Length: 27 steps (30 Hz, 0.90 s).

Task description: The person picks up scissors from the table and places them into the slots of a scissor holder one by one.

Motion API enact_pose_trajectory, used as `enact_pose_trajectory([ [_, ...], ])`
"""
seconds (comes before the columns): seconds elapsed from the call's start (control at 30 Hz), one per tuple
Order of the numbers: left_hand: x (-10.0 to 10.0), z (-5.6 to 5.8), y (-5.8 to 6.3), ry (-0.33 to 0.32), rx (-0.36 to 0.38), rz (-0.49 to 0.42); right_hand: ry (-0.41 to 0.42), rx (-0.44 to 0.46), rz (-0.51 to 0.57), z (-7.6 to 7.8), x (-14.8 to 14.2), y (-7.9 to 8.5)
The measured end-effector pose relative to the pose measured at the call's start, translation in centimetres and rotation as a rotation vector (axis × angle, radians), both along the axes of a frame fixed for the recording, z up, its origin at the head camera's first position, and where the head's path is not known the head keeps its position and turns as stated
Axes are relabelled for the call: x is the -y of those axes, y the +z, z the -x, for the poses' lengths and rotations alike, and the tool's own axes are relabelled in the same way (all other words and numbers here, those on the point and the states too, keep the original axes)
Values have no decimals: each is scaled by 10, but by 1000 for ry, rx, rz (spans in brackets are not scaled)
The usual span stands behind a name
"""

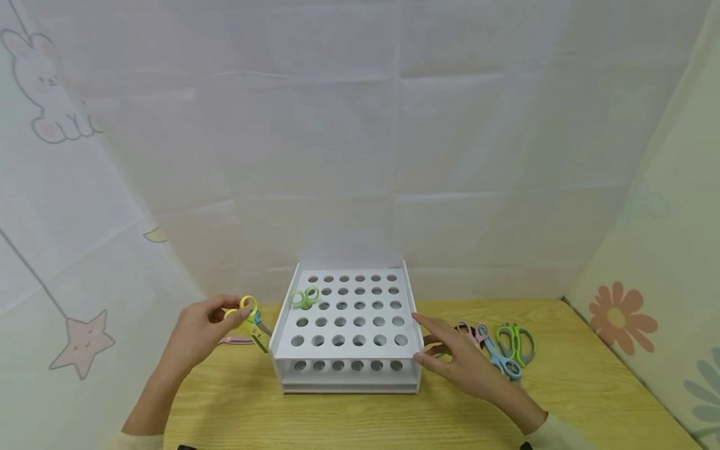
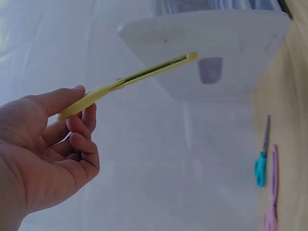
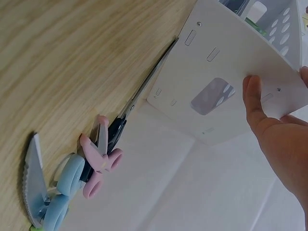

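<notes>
My left hand (image 1: 201,328) pinches a pair of yellow scissors (image 2: 149,72) by the handles, left of the white rack (image 1: 349,353) and apart from it. Their blades point toward the rack's left side. My right hand (image 1: 464,365) rests on the rack's right side panel, with fingertips at its edge and against its outer face. A pair of light green scissors (image 1: 305,302) stands in a hole near the rack's left edge, handles up.
Left of the rack lie teal scissors (image 2: 260,168) and pink scissors (image 2: 271,211). To its right are pink scissors (image 3: 98,156), black-handled scissors (image 3: 115,131), light blue scissors (image 3: 70,175) and green-and-grey scissors (image 1: 516,344). Pale curtains surround the wooden table (image 1: 574,387).
</notes>
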<state>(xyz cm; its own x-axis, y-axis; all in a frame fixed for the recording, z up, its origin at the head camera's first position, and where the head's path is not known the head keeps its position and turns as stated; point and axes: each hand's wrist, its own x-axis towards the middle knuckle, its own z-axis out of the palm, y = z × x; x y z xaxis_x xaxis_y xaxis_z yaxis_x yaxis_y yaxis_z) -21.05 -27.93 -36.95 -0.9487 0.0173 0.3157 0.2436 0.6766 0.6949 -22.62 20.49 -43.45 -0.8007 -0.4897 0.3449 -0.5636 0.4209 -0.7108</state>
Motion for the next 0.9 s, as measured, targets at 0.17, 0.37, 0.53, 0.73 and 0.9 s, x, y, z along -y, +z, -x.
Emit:
enact_pose_trajectory([
  [0.17,-10,-14,20,-2,-64,10,5,-2,4,0,0,0],
  [0.37,-16,-24,38,-25,-135,4,12,2,18,1,1,-1],
  [0.53,-20,-26,45,-43,-142,-28,22,15,20,1,1,0],
  [0.73,-26,-15,45,-103,-107,-148,24,7,21,0,0,2],
  [0.9,-31,3,40,-159,-116,-216,27,3,17,0,-1,2],
])
